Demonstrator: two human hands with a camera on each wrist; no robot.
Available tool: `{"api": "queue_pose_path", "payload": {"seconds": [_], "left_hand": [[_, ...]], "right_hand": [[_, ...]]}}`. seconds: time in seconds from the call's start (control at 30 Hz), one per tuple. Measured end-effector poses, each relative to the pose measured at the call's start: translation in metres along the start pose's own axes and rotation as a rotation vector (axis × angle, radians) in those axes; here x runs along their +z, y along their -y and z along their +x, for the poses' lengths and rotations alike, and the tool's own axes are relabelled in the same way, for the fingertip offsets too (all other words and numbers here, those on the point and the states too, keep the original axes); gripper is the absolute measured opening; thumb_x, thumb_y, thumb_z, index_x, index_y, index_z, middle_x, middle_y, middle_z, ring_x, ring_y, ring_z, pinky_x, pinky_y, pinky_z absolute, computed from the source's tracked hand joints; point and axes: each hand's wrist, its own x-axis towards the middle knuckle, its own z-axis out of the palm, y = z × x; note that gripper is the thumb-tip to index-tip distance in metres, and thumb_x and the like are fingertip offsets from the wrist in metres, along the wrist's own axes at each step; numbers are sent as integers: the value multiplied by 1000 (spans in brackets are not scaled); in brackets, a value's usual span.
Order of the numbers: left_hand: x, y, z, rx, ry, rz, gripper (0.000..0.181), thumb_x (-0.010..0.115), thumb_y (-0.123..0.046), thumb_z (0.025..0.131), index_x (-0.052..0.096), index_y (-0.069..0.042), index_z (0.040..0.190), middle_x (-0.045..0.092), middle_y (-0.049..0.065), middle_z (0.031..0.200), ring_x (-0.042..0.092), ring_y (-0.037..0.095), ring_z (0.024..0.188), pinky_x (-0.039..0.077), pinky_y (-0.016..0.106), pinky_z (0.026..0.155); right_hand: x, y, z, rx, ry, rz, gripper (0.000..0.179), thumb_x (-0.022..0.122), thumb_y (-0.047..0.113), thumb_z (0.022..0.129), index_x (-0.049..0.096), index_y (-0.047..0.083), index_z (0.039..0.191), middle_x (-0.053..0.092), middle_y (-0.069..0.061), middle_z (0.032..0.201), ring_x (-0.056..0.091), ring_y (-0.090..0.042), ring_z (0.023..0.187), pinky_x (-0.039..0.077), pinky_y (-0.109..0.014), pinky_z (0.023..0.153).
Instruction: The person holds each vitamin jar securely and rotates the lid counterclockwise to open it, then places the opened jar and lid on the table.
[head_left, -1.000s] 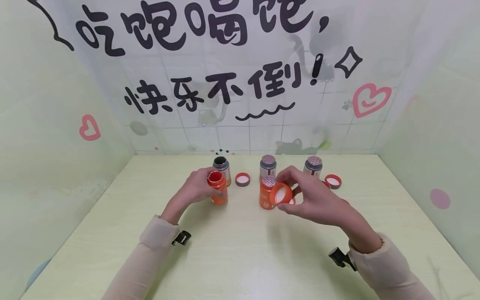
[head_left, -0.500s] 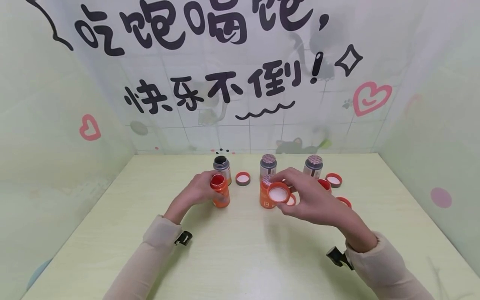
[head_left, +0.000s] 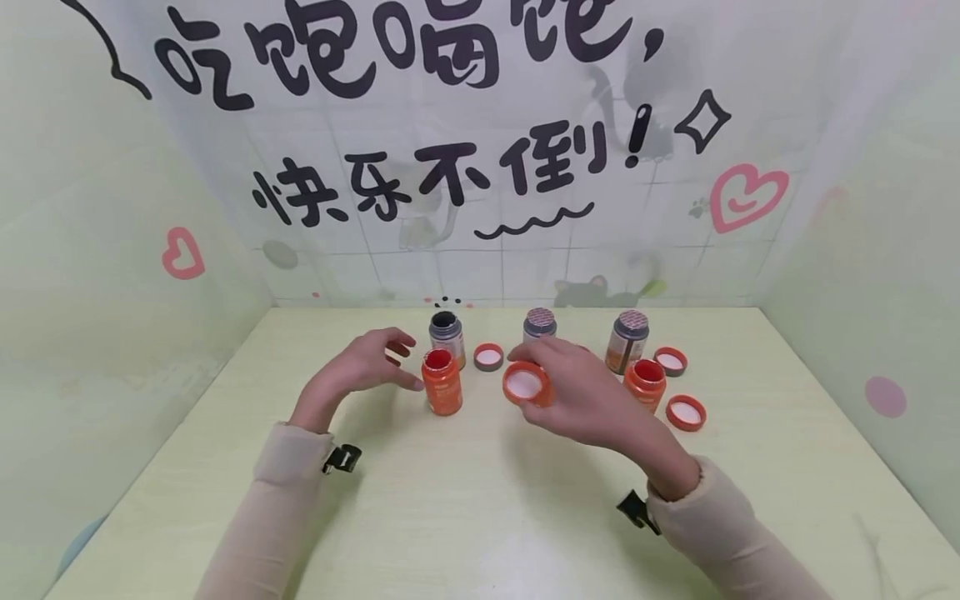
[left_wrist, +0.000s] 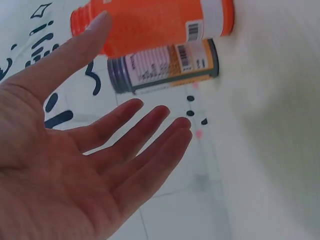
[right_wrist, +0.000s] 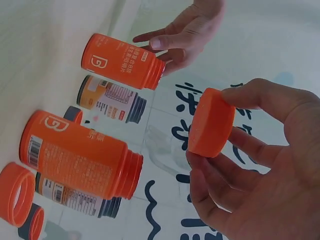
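Note:
My left hand (head_left: 358, 363) is just left of an uncapped orange bottle (head_left: 444, 388), fingers spread and holding nothing. In the left wrist view the thumb overlaps that bottle, and the other fingers hang loose below it. Standing upright on the table, the bottle shows its red inside at the mouth. My right hand (head_left: 585, 396) pinches an orange screw cap (right_wrist: 212, 122) between thumb and fingers, raised above the table. The cap's white-lined inside faces the head camera. Behind this hand a second orange bottle (right_wrist: 75, 155) is hidden from the head view.
Grey-necked bottles stand at the back: one left (head_left: 448, 340) with its mouth uncovered, sealed ones in the middle (head_left: 540, 323) and right (head_left: 627, 343). A third orange bottle (head_left: 645, 387) stands at right. Loose caps lie near an orange cap (head_left: 686, 413) and a grey-red cap (head_left: 488, 357).
My left hand has let go of the orange bottle and drawn back left; the bottle now stands alone. My right hand has moved left with the cap, uncovering the orange bottle at right.

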Motion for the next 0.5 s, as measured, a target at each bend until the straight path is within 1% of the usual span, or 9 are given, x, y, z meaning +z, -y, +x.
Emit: {"api": "queue_pose_path", "payload": {"seconds": [0.07,0.17,0.27,0.33,0.43,0.5], "left_hand": [[-6,3,-2,-3,-14,-13,77,87,-29,80,53,-3,143,57,25,144,59,42,128,53,53,102],[-16,8,-6,-1,-25,-36,79,87,-29,80,51,-5,146,55,25,147,57,43,132,51,54,104],[-25,13,-11,2,-36,-56,81,87,-30,80,48,-6,148,53,24,148,55,44,134,50,55,106],[-31,15,-13,-4,-50,-68,81,87,-29,81,47,-6,149,52,24,149,55,44,135,49,55,107],[-37,17,-16,-25,-95,-87,80,86,-29,83,47,-7,149,52,23,150,54,43,135,49,55,107],[-40,17,-17,-40,-130,-103,78,85,-28,84,47,-7,149,51,23,150,54,43,135,49,55,108]], "right_hand": [[8,4,9,7,1,-31,49,83,18,82,64,21,127,66,2,124,64,-18,108,59,-37,87],[21,8,23,10,27,-74,48,82,17,83,65,19,128,66,0,123,65,-19,104,58,-37,86],[36,11,37,44,71,-129,49,82,16,84,64,18,129,67,-3,124,65,-22,104,58,-39,87],[47,12,46,81,104,-154,50,81,16,84,63,16,130,67,-5,124,64,-23,104,58,-39,88],[63,11,55,133,147,-171,49,80,14,86,62,13,132,66,-7,124,64,-23,103,59,-39,89],[73,9,60,159,172,-170,51,80,14,87,62,10,134,66,-8,122,63,-22,100,60,-36,87]]}}
